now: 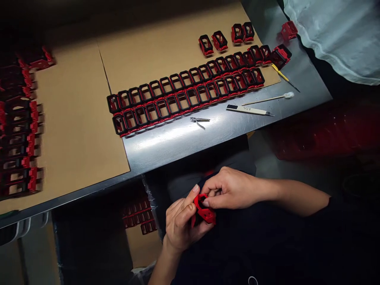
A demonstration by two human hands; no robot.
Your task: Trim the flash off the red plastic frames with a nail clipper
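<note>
While both hands met at the red part point(209, 215), we kept it below the table's edge.

Our left hand point(181, 225) gripped the part from 8 o'clock; our right hand point(231, 190), fingers curled, pinched its rim from 2 o'clock, though we could not tell whether those fingertips hid anything small. From the part, the clipper point(200, 119) lay on the metal table point(166, 147) toward 12 o'clock, and the knife point(249, 110), swab point(267, 99) and yellow tool point(278, 71) toward 1 o'clock. Beyond the clipper, we saw two rows of black-and-red frames point(157, 111).
</note>
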